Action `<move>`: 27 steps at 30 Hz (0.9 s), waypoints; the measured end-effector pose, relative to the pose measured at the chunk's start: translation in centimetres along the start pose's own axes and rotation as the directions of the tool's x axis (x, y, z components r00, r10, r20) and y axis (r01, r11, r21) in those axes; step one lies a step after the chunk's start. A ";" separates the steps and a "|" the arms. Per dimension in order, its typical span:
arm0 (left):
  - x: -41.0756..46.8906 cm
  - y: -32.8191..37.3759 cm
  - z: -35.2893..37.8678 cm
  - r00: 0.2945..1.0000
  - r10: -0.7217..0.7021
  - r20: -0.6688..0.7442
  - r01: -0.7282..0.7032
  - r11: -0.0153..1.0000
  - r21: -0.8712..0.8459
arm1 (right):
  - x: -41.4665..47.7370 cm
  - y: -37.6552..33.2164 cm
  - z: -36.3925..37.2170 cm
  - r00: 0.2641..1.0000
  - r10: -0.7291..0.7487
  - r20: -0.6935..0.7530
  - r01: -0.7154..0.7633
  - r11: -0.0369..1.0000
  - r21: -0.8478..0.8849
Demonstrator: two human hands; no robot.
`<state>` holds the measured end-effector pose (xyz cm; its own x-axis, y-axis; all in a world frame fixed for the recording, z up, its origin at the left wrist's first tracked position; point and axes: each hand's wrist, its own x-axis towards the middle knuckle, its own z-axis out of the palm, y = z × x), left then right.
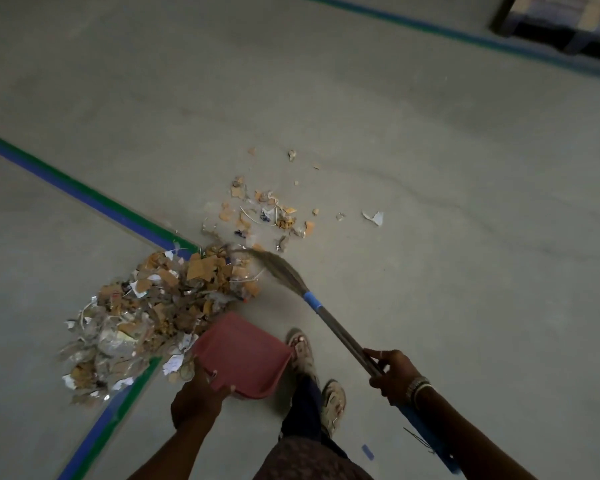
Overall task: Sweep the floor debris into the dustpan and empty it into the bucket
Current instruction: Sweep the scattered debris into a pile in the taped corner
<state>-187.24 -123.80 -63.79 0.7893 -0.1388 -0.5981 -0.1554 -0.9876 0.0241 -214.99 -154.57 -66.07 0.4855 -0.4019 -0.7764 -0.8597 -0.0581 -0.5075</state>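
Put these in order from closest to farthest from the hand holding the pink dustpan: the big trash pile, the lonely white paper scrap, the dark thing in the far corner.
From the left hand:
1. big trash pile, just ahead and left, beside the dustpan.
2. white paper scrap, alone, farther ahead on the right.
3. dark thing, top right corner, far away.

Left hand [196, 400], right hand [394, 372] both gripping, lowered

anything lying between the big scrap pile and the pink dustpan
Nothing visible does. The big pile of cardboard and paper scraps reaches right up to the pink plastic dustpan, which the left hand holds; the straw broom is at the pile's far edge.
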 end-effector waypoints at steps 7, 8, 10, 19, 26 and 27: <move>2.5 4.8 1.0 0.993 0.119 0.008 -0.116 0.983 -0.143 | -0.5 2.0 -5.7 0.951 0.153 -0.269 -0.098 0.973 0.209; 3.1 5.6 1.3 0.993 0.121 0.005 -0.119 0.980 -0.162 | -0.1 2.0 -6.6 0.936 0.183 -0.301 -0.116 0.967 0.226; 3.8 7.7 1.0 0.990 0.140 0.014 -0.135 0.976 -0.170 | 0.8 2.0 -8.5 0.903 0.249 -0.351 -0.158 0.950 0.269; 8.5 15.2 -0.5 0.994 0.102 0.032 -0.096 0.984 -0.149 | 9.5 -0.3 -17.4 0.819 0.397 -0.413 -0.289 0.909 0.301; 11.4 17.0 -1.1 0.999 0.018 0.050 -0.011 0.991 -0.131 | 18.1 -2.6 -16.5 0.932 0.274 -0.238 -0.314 0.937 -0.152; 11.6 17.0 -1.2 0.999 0.008 0.052 -0.001 0.992 -0.125 | 18.6 -3.8 -15.7 0.947 0.241 -0.214 -0.287 0.933 -0.219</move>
<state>-179.97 -142.31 -69.35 0.7562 -0.1422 -0.6388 -0.0808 -0.9889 0.1245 -205.16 -176.14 -72.71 0.2186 -0.5899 -0.7773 -0.9758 -0.1389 -0.1689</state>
